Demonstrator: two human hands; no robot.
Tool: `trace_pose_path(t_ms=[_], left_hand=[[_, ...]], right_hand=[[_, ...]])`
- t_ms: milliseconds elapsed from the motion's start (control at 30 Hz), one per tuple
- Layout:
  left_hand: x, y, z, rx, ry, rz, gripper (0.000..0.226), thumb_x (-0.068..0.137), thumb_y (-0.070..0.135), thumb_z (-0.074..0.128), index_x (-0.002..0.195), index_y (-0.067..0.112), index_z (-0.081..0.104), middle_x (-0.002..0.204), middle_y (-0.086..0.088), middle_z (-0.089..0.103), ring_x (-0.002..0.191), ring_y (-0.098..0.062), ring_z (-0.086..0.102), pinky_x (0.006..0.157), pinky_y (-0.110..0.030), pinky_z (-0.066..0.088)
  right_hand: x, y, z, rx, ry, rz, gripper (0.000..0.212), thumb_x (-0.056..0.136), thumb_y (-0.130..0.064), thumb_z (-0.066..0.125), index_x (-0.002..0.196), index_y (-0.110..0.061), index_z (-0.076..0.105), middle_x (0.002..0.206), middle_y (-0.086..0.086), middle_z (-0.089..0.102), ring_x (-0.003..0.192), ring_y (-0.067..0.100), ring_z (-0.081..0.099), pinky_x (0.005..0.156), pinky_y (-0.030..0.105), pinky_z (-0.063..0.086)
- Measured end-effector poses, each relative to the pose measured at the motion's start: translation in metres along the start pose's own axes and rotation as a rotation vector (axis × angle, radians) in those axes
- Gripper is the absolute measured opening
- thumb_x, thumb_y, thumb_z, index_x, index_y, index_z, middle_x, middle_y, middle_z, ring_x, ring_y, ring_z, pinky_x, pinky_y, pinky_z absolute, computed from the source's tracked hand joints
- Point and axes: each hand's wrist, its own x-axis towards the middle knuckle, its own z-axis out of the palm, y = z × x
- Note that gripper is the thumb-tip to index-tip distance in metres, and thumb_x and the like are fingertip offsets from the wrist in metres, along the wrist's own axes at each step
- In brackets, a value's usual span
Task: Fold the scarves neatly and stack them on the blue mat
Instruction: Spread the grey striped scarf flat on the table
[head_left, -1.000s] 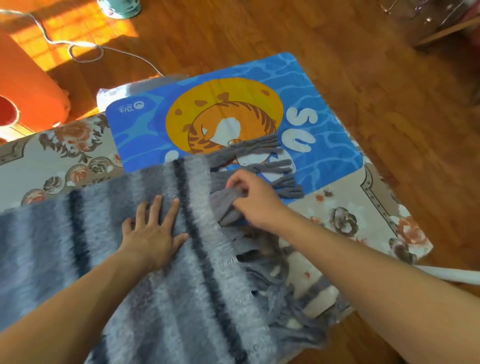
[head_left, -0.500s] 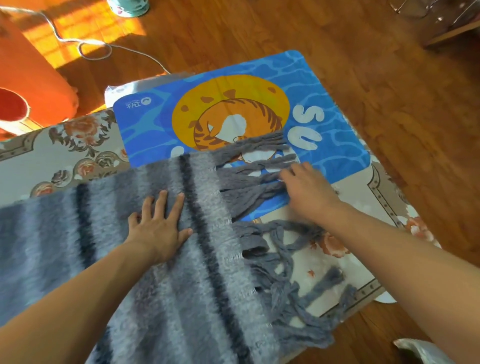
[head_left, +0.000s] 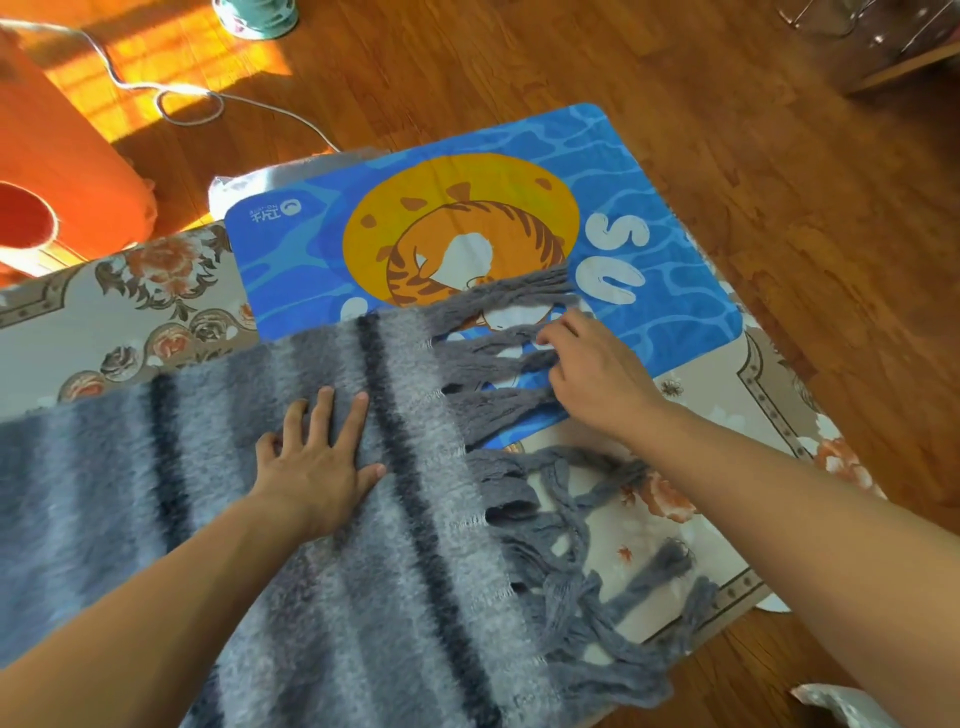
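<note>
A fuzzy grey scarf (head_left: 218, 467) with dark stripes lies spread across the floor cloth, its fringed end reaching onto the blue mat (head_left: 670, 270) with the orange tiger print. My left hand (head_left: 319, 457) presses flat on the scarf beside a dark stripe, fingers straight. My right hand (head_left: 592, 374) rests on the grey tassels (head_left: 498, 358) over the mat's near edge, fingers slightly bent among the strands. Lower tassels lie tangled on the cloth.
A beige floral cloth (head_left: 130, 291) lies under the mat and scarf on a wooden floor. An orange cushion (head_left: 62, 156) sits at the left. A white cable (head_left: 171, 98) loops behind it, near a teal base (head_left: 257, 18). Furniture stands at the top right.
My right hand let go of a bunched tassel near the scarf's edge and moved right along the fringe, laying the strands out. My left hand stayed pressed on the scarf.
</note>
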Motion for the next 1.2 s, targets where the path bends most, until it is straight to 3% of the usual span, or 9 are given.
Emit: trace_pose_path(t_ms=[200,433,533,700,767,833,967,1067,1200], left_hand=[[-0.001,0.003,-0.002,-0.021,-0.007,-0.009,0.082,0.097,0.072,0.014,0.150,0.034,-0.037,0.164,-0.004,-0.031,0.153,-0.036,-0.015,0.119,-0.056,0.017],[0.000,0.002,-0.001,-0.053,0.022,-0.008,0.082,0.097,0.072,0.016,0.151,0.036,-0.034,0.164,-0.002,-0.030,0.153,-0.035,-0.014,0.118,-0.056,0.017],[-0.002,0.003,0.001,-0.066,0.036,-0.011,0.082,0.098,0.071,0.020,0.154,0.035,-0.030,0.165,-0.003,-0.028,0.154,-0.035,-0.013,0.119,-0.056,0.019],[-0.035,0.036,-0.002,-0.208,0.468,0.102,0.070,0.092,0.028,0.063,0.154,0.016,0.034,0.157,-0.021,0.027,0.138,-0.045,0.033,0.106,-0.059,0.035],[-0.052,0.067,-0.001,-0.332,0.570,0.289,0.061,0.086,0.023,0.064,0.144,0.015,0.048,0.142,-0.015,0.041,0.121,-0.039,0.048,0.094,-0.054,0.049],[-0.064,0.097,0.002,-0.455,0.416,0.373,0.064,0.091,0.040,0.061,0.150,0.025,0.040,0.145,-0.007,0.033,0.125,-0.031,0.045,0.097,-0.049,0.052],[-0.055,0.116,0.009,-0.401,0.158,0.213,0.090,0.089,0.058,0.062,0.159,0.032,0.011,0.154,-0.006,0.012,0.138,-0.032,0.026,0.111,-0.047,0.042],[-0.045,0.122,0.002,-0.467,0.164,0.138,0.062,0.089,0.041,0.063,0.144,0.025,0.037,0.148,-0.006,0.020,0.134,-0.034,0.030,0.105,-0.047,0.045],[-0.038,0.118,0.002,-0.800,0.190,0.099,0.011,0.085,0.024,0.061,0.087,0.013,0.058,0.123,-0.003,0.044,0.105,-0.023,0.048,0.092,-0.037,0.047]], right_hand=[[0.026,-0.003,-0.005,-0.369,-0.036,-0.108,0.028,0.089,-0.001,0.062,0.114,-0.010,0.052,0.110,0.011,0.051,0.079,0.034,0.056,0.052,0.039,0.032],[0.028,-0.004,-0.001,-0.179,0.000,0.023,0.043,0.086,0.005,0.056,0.126,-0.010,0.049,0.131,0.012,0.041,0.082,0.031,0.048,0.057,0.040,0.035],[-0.026,-0.016,-0.002,0.017,0.114,-0.078,0.021,0.086,-0.003,0.049,0.105,-0.011,0.055,0.107,0.005,0.048,0.077,0.024,0.046,0.059,0.039,0.040],[-0.106,-0.010,0.029,-0.154,-0.196,-0.314,0.023,0.092,-0.032,0.053,0.108,-0.019,0.064,0.120,0.003,0.051,0.105,0.023,0.048,0.084,0.039,0.049],[-0.113,-0.005,0.034,-0.237,-0.154,-0.204,0.018,0.091,-0.030,0.060,0.094,-0.013,0.067,0.109,0.008,0.055,0.099,0.028,0.049,0.079,0.044,0.049],[-0.120,0.003,0.028,-0.356,-0.155,-0.014,0.013,0.086,-0.022,0.069,0.084,-0.009,0.071,0.099,0.010,0.055,0.093,0.031,0.048,0.075,0.045,0.047],[-0.141,0.025,0.009,-0.561,-0.453,0.353,0.034,0.093,-0.020,0.051,0.125,-0.017,0.062,0.136,0.013,0.047,0.127,0.035,0.039,0.099,0.046,0.038],[-0.130,0.024,0.002,-0.452,-0.301,0.342,0.032,0.089,-0.020,0.055,0.120,-0.018,0.060,0.128,0.012,0.051,0.116,0.033,0.046,0.092,0.044,0.045],[-0.095,0.004,0.019,-0.040,-0.209,0.085,0.025,0.092,-0.029,0.058,0.114,-0.019,0.052,0.114,0.004,0.047,0.107,0.026,0.043,0.083,0.042,0.047]])
